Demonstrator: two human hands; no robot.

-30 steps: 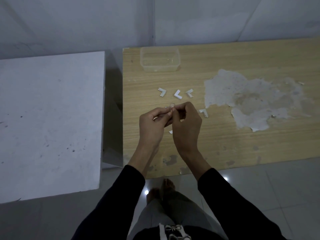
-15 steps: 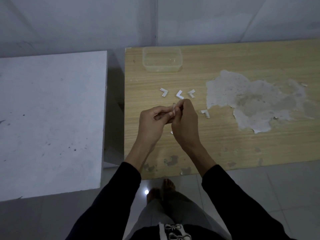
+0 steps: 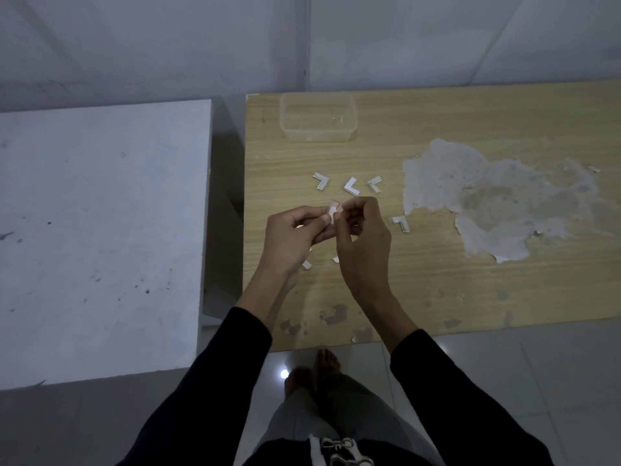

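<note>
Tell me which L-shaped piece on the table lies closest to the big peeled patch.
The lone piece just right of the right hand; the row of three nearer the container lies farther from the patch.

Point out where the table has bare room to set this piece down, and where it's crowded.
Free: the strip between the clear container and the row of L-shaped pieces; the near right of the table, bordered by the right hand, the peeled patch and the front edge. Crowded: around the left hand and right hand, with pieces beside and under them.
</note>
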